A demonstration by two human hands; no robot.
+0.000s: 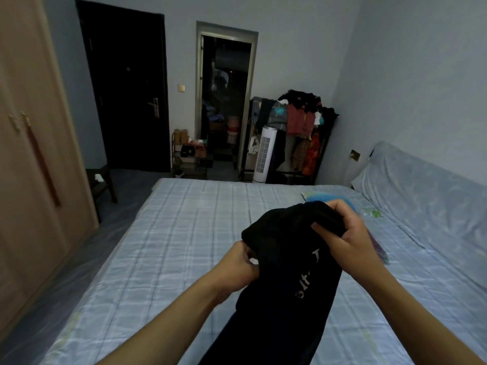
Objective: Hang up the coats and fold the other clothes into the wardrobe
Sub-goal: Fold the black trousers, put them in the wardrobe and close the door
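Note:
A black garment [284, 275] with pale lettering hangs in front of me over the bed [168, 246]. My left hand [241, 262] grips its left upper edge. My right hand [347, 233] clutches the bunched top on the right. The cloth drapes down out of the bottom of the view. The wooden wardrobe [29, 154] stands at the far left with its doors shut. A blue folded item [321, 197] lies on the bed behind the garment, partly hidden by it.
A clothes rack [297, 127] loaded with garments stands at the back wall beside a white tower fan [264, 154]. A dark door [126, 90], an open doorway [226, 101], a shoe shelf [188, 156] and a small stool [101, 183] are behind the bed. A covered headboard [427, 185] runs along the right.

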